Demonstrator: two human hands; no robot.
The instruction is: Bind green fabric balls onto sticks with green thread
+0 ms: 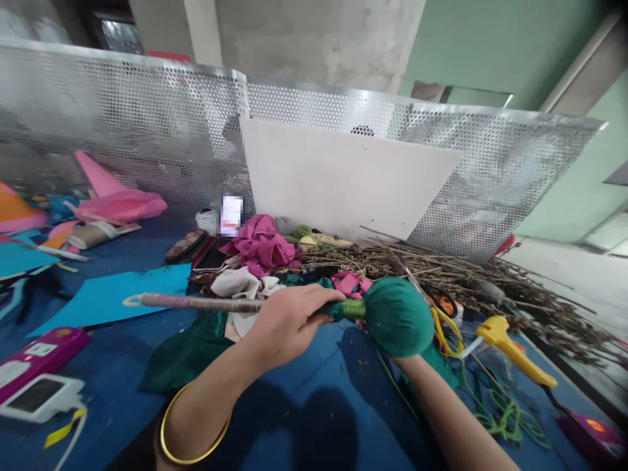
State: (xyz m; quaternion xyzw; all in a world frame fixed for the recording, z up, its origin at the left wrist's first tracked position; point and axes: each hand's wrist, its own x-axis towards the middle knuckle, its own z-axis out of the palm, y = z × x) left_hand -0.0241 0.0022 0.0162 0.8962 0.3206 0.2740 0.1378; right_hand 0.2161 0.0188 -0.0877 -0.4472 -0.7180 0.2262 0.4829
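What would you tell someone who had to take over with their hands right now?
Left hand: gripping the wrapped stick just behind the green binding.
Right hand: hidden beneath the green cloth ball, seemingly cupping it.
Nearby: yellow glue gun and green cord to the right, dry twigs behind, pink cloth at the back.
Done: cloth covers the ball, binding sits at its neck.
Left: cannot tell if the binding is finished; the stick's far end shows no green.
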